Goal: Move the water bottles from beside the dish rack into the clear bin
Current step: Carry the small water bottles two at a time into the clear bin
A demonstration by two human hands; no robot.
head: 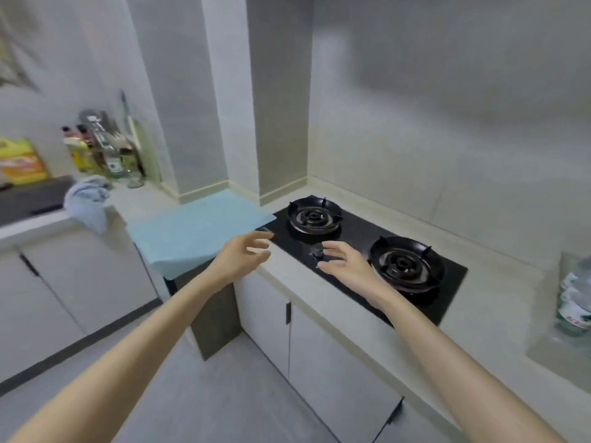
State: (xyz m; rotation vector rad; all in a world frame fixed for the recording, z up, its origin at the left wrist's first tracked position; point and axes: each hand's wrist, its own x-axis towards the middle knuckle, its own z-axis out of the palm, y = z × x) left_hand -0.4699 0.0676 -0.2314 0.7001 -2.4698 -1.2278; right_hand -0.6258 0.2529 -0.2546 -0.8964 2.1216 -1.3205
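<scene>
Both of my hands are out in front of me with fingers spread and nothing in them. My left hand hovers over the counter's front edge, between the light blue mat and the black stove. My right hand floats above the stove's front, just beside a control knob. At the far right edge, the clear bin sits on the counter with water bottles lying inside it, partly cut off by the frame. No dish rack can be made out; the picture is blurred.
A black two-burner gas stove is set into the pale counter. A light blue mat covers the corner section. Further left are a blue cloth, a cluster of condiment bottles and a yellow bag. White cabinets stand below.
</scene>
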